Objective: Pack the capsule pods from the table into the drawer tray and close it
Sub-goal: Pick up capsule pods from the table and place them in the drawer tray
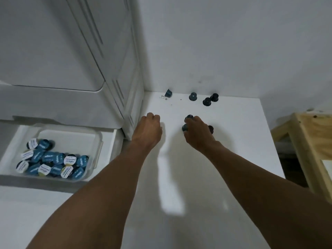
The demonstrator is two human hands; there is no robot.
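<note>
Looking down at a white table (233, 141). Got the right hand (197, 135) at 3 o'clock of the left hand (150, 126), gripping a few dark capsule pods (185, 128). Can't tell about the left, fingers tucked under. Four loose pods (193, 96) up at 12 o'clock by the wall, one tipped over. Down at 8 o'clock, an open drawer (112, 142) with a clear tray (71, 141) holding a pile of blue-lidded pods (53, 159).

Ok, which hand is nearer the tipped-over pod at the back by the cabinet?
Left. The left hand is in front of the tipped pod, slightly to its left; the right hand, gripping other pods, is farther off to the pod's right.
</note>
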